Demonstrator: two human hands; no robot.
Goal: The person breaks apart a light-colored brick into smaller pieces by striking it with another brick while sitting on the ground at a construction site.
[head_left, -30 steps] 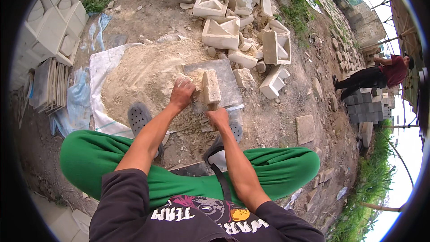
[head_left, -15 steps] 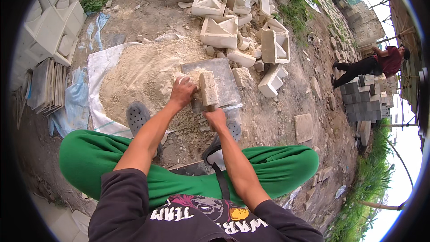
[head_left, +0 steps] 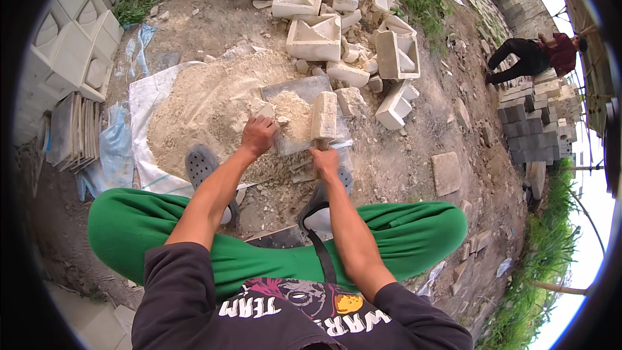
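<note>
My right hand (head_left: pixel 323 161) grips the short handle of a dusty, block-headed mallet (head_left: pixel 324 115). Its head is above the right side of a flat grey slab (head_left: pixel 304 85). Pale crumbs and powder (head_left: pixel 293 109) lie on that slab. At the slab's left edge, my left hand (head_left: pixel 260 135) is closed on a pale block fragment (head_left: pixel 265 111), which pokes out past the fingers. Beside that hand, a mound of pale crushed powder (head_left: pixel 201 107) is heaped on a white sack (head_left: pixel 146 146).
Broken pale hollow blocks (head_left: pixel 313 40) are piled beyond the slab. Stacked blocks (head_left: pixel 71 45) and thin boards (head_left: pixel 71 131) stand at the left. My clogs (head_left: pixel 202 163) flank the work spot. At far right, a person (head_left: pixel 538 56) is near grey blocks (head_left: pixel 518 126).
The mallet has shifted right, off the middle of the slab, uncovering crushed material there. My left hand has drawn slightly back and down, and the fragment in it shows more clearly.
</note>
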